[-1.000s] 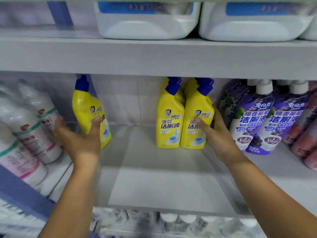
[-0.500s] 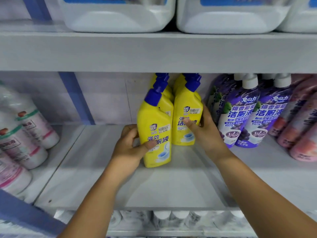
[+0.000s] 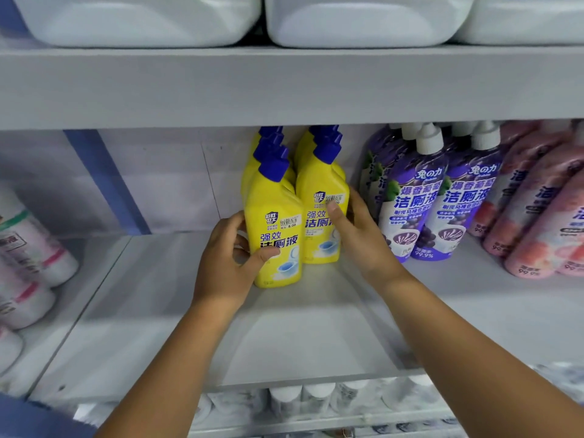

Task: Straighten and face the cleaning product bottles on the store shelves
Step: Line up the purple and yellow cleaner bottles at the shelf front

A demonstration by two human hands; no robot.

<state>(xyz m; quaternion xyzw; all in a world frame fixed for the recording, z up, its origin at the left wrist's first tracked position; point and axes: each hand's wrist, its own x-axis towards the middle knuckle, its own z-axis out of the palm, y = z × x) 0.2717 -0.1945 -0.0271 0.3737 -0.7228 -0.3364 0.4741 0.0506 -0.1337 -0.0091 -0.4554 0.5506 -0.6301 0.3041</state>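
Left hand (image 3: 230, 263) wrapped round the front yellow bottle (image 3: 275, 235), thumb across the label low down, fingers tucked behind its left flank. Bottle upright, long axis running 12 to 6, blue cap at 12, label facing out. Standing a touch forward of the right bottle (image 3: 322, 213), flanks touching or near enough, front faces not level. Right hand (image 3: 360, 235) cupped on that right bottle, thumb flat on the label, fingers hidden behind its right side, bracing it. 2 hands apart, 1 bottle each, both yellow bottles sitting between them: front one at 3 o'clock from the left palm, the other at 9 o'clock from the right. More yellow bottles lined up behind at 12, caps only showing. Left hand the nearer to the bottle out of line, so likely the 1 to finish it: a short push toward 12, or else the right one pulled toward 6, until both labels line up. Plenty of bare shelf (image 3: 284, 336) at 6, so room to bring the whole row forward. Purple bottles (image 3: 436, 210) close at 3 o'clock of the right hand, knuckles near them; worth watching on any sideways shift.
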